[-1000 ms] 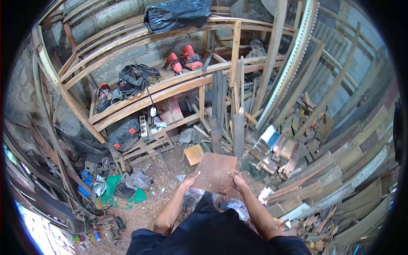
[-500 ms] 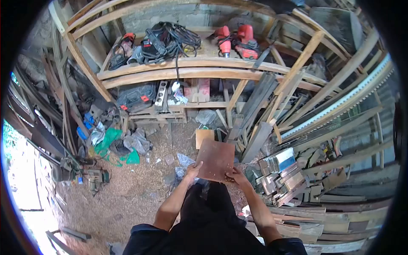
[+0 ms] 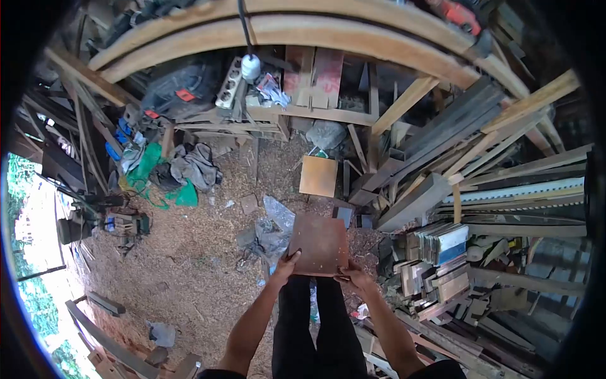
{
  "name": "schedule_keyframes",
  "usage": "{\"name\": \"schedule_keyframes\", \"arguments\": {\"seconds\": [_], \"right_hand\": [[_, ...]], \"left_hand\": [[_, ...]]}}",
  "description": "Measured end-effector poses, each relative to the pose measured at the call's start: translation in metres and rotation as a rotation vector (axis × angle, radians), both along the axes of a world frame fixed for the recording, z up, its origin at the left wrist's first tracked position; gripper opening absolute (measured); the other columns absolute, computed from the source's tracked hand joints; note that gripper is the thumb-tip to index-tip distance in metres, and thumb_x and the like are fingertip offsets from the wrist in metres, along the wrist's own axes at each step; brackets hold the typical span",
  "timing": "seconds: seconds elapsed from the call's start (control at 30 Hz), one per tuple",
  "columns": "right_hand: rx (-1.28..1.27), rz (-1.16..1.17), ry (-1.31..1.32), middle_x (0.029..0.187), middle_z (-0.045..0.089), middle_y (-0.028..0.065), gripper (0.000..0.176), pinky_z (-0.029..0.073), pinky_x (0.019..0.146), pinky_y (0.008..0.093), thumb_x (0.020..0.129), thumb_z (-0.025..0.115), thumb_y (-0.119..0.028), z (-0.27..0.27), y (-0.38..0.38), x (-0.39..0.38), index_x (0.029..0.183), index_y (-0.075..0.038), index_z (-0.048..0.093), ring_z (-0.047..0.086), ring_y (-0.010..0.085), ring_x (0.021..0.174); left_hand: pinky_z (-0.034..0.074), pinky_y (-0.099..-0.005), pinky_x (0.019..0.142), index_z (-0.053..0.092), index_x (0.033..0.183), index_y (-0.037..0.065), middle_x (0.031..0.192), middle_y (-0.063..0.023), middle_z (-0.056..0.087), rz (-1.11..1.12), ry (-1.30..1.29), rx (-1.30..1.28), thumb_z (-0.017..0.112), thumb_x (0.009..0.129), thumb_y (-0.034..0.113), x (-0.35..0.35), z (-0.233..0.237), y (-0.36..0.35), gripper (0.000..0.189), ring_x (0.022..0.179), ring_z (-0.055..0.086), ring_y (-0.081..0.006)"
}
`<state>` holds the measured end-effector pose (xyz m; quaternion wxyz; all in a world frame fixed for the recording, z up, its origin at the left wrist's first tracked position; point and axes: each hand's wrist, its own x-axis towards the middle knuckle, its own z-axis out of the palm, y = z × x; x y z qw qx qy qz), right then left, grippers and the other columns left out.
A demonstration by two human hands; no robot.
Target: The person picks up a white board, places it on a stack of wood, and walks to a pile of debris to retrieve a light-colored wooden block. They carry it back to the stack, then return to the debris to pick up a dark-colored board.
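A flat, reddish-brown wooden board (image 3: 319,245), nearly square, is held out in front of my legs. My left hand (image 3: 285,268) grips its lower left edge, with the thumb on top. At the lower right corner, my right hand (image 3: 355,278) has hold of the same board. The fingers beneath it are hidden. Small pale chips dot its surface. Beyond the board, a lighter yellowish wooden square (image 3: 318,176) lies near the bench, and crumpled clear plastic (image 3: 275,221) is on the ground to the left.
A wooden bench (image 3: 303,31) spans the far side, with a power strip (image 3: 230,83) and a black case (image 3: 180,88) below. Stacked offcuts (image 3: 435,271) and leaning timber (image 3: 435,126) crowd the right. Cloths and green plastic (image 3: 186,193) lie left on the shavings-covered floor (image 3: 183,265).
My view has tilted down and come nearer the bench, so the tools on top have mostly left the picture. Both hands keep hold of the board.
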<state>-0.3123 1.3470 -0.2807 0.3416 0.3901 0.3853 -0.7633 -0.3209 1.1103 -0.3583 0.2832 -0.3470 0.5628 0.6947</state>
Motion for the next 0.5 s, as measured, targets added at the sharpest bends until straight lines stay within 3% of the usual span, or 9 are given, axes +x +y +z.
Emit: {"name": "schedule_keyframes", "arguments": {"seconds": [0.07,0.1,0.2,0.23,0.3,0.33,0.4,0.5], "right_hand": [[-0.052,0.024,0.015,0.088,0.054,0.0022,0.040,0.047,0.069,0.0278,0.076,0.054,-0.006,-0.063,0.017,0.000,0.114,-0.006,0.041,0.056,0.0145,0.073],[-0.111,0.061,0.050,0.090,0.053,0.0019,0.041,0.047,0.071,0.0279,0.076,0.054,-0.007,-0.094,0.023,0.000,0.115,-0.006,0.041,0.056,0.0146,0.075],[-0.140,0.064,0.192,0.090,0.052,0.0010,0.046,0.047,0.067,0.0275,0.074,0.057,-0.010,-0.160,0.028,-0.017,0.116,-0.005,0.039,0.055,0.0145,0.079],[-0.015,0.032,0.161,0.088,0.051,-0.0005,0.050,0.046,0.065,0.0262,0.072,0.059,-0.014,-0.159,0.017,-0.033,0.116,-0.005,0.039,0.053,0.0117,0.077],[-0.064,0.034,0.201,0.087,0.051,-0.0009,0.050,0.046,0.066,0.0262,0.072,0.059,-0.015,-0.207,0.018,-0.048,0.116,-0.006,0.039,0.051,0.0108,0.075],[-0.111,0.030,0.260,0.086,0.050,-0.0013,0.050,0.046,0.067,0.0261,0.072,0.060,-0.016,-0.229,0.020,-0.054,0.117,-0.006,0.039,0.050,0.0099,0.072],[-0.029,0.000,0.200,0.099,0.052,0.0014,0.048,0.046,0.070,0.0305,0.075,0.056,-0.011,-0.265,0.018,-0.070,0.120,-0.009,0.039,0.052,0.0148,0.084],[0.018,0.014,0.246,0.104,0.051,0.0033,0.048,0.047,0.071,0.0304,0.078,0.055,-0.010,-0.322,0.016,-0.098,0.122,-0.009,0.037,0.053,0.0159,0.083]], "left_hand": [[0.041,-0.0324,0.080,0.044,0.114,0.003,0.107,-0.0078,0.053,-0.064,-0.041,0.104,0.059,0.075,0.038,0.005,-0.056,0.000,0.054,0.096,0.050,-0.0176],[0.044,-0.0336,0.077,0.046,0.113,0.009,0.107,-0.0040,0.052,-0.140,-0.211,0.034,0.058,0.077,0.036,-0.016,-0.036,0.004,0.047,0.094,0.051,-0.0161],[0.044,-0.0320,0.075,0.047,0.111,0.011,0.105,-0.0016,0.052,-0.206,-0.230,0.117,0.057,0.078,0.033,-0.035,-0.095,0.000,0.041,0.092,0.051,-0.0142],[0.044,-0.0320,0.075,0.047,0.111,0.011,0.105,-0.0016,0.052,-0.198,-0.245,0.120,0.057,0.078,0.033,-0.039,-0.124,-0.002,0.041,0.092,0.051,-0.0142],[0.041,-0.0297,0.076,0.046,0.111,0.011,0.105,-0.0012,0.052,-0.135,-0.233,0.228,0.056,0.079,0.029,-0.043,-0.184,-0.008,0.037,0.092,0.050,-0.0134],[0.040,-0.0292,0.078,0.046,0.112,0.012,0.105,-0.0010,0.052,-0.096,-0.214,0.256,0.056,0.079,0.028,-0.051,-0.194,-0.009,0.038,0.093,0.050,-0.0132],[0.039,-0.0288,0.079,0.044,0.113,0.013,0.106,-0.0007,0.051,-0.019,-0.171,0.273,0.057,0.079,0.026,-0.072,-0.217,-0.010,0.038,0.095,0.049,-0.0130],[0.039,-0.0290,0.079,0.045,0.113,0.013,0.107,-0.0005,0.051,0.043,-0.181,0.187,0.057,0.079,0.026,-0.098,-0.248,-0.009,0.039,0.096,0.048,-0.0129]]}}
